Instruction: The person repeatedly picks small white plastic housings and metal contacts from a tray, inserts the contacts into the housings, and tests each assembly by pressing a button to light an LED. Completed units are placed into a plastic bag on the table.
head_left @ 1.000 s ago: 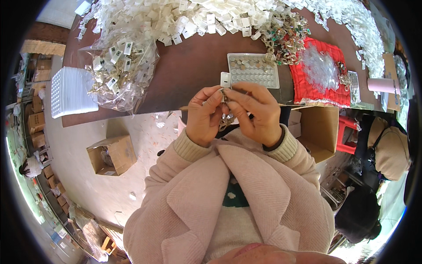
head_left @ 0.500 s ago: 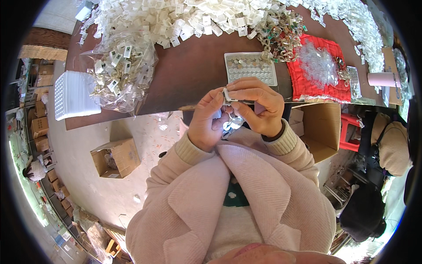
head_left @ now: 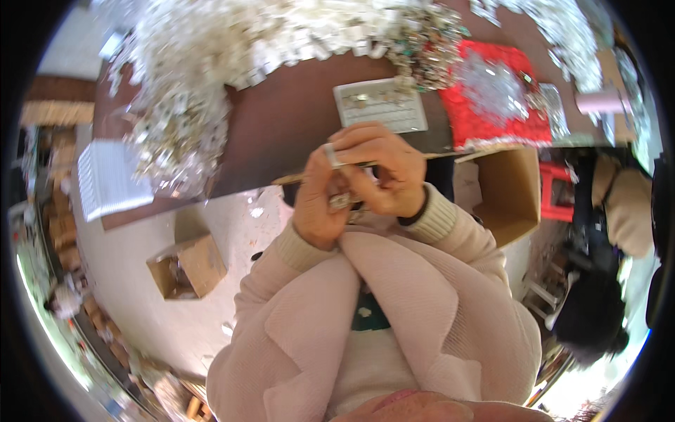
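My two hands meet just off the table's front edge. Between them is a small white plastic piece (head_left: 331,155), pinched in the fingers and seen nearly edge-on. My left hand (head_left: 316,204) is closed on its left side, thumb up against the piece. Curled over it from the right is my right hand (head_left: 387,172), with fingertips on the same piece. Some small shiny bits (head_left: 340,201) show under the fingers by the left palm; blur hides what they are. Just beyond the hands lies a white tray (head_left: 415,121) with round hollows, several small round pieces in its far rows.
White plastic pieces (head_left: 295,42) are heaped along the table's far side, beside a tangle of metallic bits (head_left: 429,53). A filled clear bag (head_left: 179,133) and stacked white trays (head_left: 112,179) stand left. Right lies a red cloth (head_left: 467,126). Cardboard boxes (head_left: 204,264) (head_left: 520,197) sit below.
The whole view has shifted and tilted, and is blurred. The white piece has turned more edge-on in my fingers. Shiny round parts that hung below the hands now barely show.
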Tool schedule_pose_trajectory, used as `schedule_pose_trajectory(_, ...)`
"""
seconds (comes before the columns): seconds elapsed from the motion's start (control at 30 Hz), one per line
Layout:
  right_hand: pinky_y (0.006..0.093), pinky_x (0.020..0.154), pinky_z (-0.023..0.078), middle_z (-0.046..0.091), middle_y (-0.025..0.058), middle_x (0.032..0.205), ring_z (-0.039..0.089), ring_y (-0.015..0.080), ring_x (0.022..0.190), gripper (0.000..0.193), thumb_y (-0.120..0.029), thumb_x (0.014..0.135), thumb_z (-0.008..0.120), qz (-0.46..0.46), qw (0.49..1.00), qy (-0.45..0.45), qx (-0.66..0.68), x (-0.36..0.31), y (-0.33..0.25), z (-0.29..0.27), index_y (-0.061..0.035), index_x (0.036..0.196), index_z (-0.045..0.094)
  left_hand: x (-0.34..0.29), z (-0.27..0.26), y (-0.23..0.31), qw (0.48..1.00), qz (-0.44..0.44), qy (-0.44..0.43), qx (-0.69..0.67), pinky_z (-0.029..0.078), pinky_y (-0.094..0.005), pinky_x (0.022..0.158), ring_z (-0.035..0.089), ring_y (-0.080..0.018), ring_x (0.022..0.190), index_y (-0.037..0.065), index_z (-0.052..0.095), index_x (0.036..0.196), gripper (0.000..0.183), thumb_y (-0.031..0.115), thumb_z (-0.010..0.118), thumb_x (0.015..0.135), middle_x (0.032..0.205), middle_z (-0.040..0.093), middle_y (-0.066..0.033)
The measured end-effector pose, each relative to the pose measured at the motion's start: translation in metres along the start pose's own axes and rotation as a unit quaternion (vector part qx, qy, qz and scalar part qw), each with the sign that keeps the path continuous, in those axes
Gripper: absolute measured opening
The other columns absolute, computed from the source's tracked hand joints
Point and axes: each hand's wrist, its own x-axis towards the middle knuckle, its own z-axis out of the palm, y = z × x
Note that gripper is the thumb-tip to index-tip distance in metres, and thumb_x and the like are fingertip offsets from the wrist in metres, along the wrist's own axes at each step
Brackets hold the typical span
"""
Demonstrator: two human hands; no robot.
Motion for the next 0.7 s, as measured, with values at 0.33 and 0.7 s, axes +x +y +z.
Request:
schedule_pose_trajectory(0.33,0.0422,0.087,0.055,0.067,0.0147,0.114,0.067,0.0347,0.103,0.024,-0.005,0.083,0.072,-0.101,0.993,0.020,-0.057,-0.017,0.010,0.000,-0.0020,0.106,0.068,0.010,-0.019,0.007,0.998,0.006,-0.039,0.047,0.050,-0.0192,0.066,0.061,-0.0046,0.084,0.013,0.064,0.116,0.032,0.042,0.056,0.103,0.098,0.066,0.0030)
schedule_pose_trajectory(0.7,0.0415,0.072,0.053,0.068,0.0087,0.092,0.065,0.0308,0.087,0.011,-0.014,0.082,0.071,-0.068,0.985,0.148,-0.064,-0.048,-0.010,-0.033,-0.0074,0.090,0.069,0.012,0.003,-0.013,0.949,0.060,-0.012,0.311,0.052,-0.0278,0.091,0.062,-0.0108,0.099,0.009,0.061,0.121,0.031,0.035,0.056,0.103,0.107,0.066,-0.0028)
